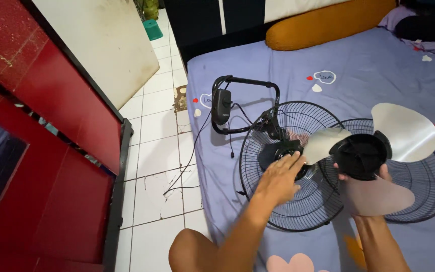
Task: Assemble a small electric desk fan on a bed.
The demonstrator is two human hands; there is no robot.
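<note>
Your left hand (279,177) rests on rear fan guard (283,201), over motor hub (278,151), near left edge of bed (378,75). Your right hand (363,176) holds blade set (361,156) just right of it, above second guard (429,186). Stand bracket (247,83) with control box (221,106) lies behind guards. Bolster pillow (323,22) at far edge. Cord (190,161) hangs over left edge to floor (152,131).

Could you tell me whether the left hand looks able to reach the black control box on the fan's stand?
Probably yes: the left hand rests on the motor hub, and only open bedsheet and wire grille lie before the control box.
</note>
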